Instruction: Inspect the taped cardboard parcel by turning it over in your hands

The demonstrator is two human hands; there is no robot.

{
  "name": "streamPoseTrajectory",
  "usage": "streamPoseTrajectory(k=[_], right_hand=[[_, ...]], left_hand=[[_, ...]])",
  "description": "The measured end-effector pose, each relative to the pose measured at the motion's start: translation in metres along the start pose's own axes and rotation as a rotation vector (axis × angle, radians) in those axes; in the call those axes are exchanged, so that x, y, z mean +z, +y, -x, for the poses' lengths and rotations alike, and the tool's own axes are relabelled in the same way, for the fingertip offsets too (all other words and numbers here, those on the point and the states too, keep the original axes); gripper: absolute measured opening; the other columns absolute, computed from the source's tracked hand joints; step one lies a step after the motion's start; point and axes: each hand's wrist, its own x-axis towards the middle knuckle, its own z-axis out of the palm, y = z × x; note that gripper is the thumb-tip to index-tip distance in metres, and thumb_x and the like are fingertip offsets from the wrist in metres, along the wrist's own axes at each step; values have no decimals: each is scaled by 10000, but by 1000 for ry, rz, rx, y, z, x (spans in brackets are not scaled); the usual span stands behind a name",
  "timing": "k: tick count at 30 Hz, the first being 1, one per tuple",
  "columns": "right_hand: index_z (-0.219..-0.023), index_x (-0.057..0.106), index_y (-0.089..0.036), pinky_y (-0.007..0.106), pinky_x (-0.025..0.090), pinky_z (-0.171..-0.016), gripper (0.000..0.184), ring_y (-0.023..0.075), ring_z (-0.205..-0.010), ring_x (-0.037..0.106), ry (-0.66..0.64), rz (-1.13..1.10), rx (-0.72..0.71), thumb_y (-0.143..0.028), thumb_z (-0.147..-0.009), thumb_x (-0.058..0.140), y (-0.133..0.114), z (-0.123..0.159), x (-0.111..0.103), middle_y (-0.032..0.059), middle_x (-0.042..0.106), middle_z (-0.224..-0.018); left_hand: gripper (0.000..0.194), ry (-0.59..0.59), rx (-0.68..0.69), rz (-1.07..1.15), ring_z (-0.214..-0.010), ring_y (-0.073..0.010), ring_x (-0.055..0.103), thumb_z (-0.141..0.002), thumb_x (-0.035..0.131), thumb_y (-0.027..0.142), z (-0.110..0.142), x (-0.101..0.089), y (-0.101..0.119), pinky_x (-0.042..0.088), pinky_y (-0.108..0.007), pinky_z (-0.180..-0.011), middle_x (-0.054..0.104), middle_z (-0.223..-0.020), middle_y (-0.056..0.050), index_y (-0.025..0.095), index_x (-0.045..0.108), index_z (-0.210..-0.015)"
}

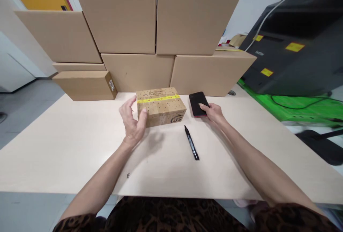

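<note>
A small cardboard box [162,107] with yellow printed tape across its top sits in the middle of the table. My left hand [133,121] is at its left end, thumb against the front and fingers curled at the left side. To the right of the box, my right hand [213,112] grips a flat black phone [197,101] with a reddish lower edge, thumb on top and the other fingers mostly hidden. A black marker pen [191,142], capped, lies on the table in front of the box, between my forearms.
Large cardboard boxes [128,21] are stacked along the back of the white table [80,160]. A narrower cardboard box [88,85] stands at the left rear. At right are a dark printer [289,46], a green surface [268,107] and a black stand base [321,148].
</note>
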Motion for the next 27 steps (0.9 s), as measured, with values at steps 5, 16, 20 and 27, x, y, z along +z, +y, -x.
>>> streamPoseTrajectory(k=[5, 16, 20, 27], right_hand=[[-920, 650, -222, 245, 538, -509, 620, 148, -673, 661, -4, -249, -104, -705, -619, 896, -22, 58, -4, 2, 709, -827], [-1428, 585, -316, 317, 517, -370, 643, 157, -468, 583, -357, -423, -134, -555, -883, 830, -26, 144, 47, -52, 688, -724], [-1391, 597, -309, 300, 515, -378, 615, 147, -472, 582, -344, -415, -154, -523, -874, 853, -26, 144, 43, -71, 662, -660], [-1399, 567, -303, 319, 563, -466, 586, 155, -510, 637, -364, -372, -207, -489, -910, 830, -21, 142, 35, -69, 730, -700]], left_hand=[[437, -448, -86, 412, -934, -194, 715, -1038, 649, 446, 30, 14, 40, 566, -343, -835, 777, -1098, -88, 222, 652, -1413], [539, -846, -685, 908, -703, -138, 705, -900, 835, 557, 47, 27, 69, 558, -246, -641, 700, -884, -11, 202, 591, -1224], [549, -860, -711, 906, -667, -147, 707, -898, 836, 558, 48, 27, 67, 574, -269, -631, 690, -836, 2, 200, 564, -1213], [539, -908, -695, 864, -655, -148, 706, -922, 814, 552, 45, 27, 68, 586, -275, -630, 681, -812, 5, 188, 564, -1231]])
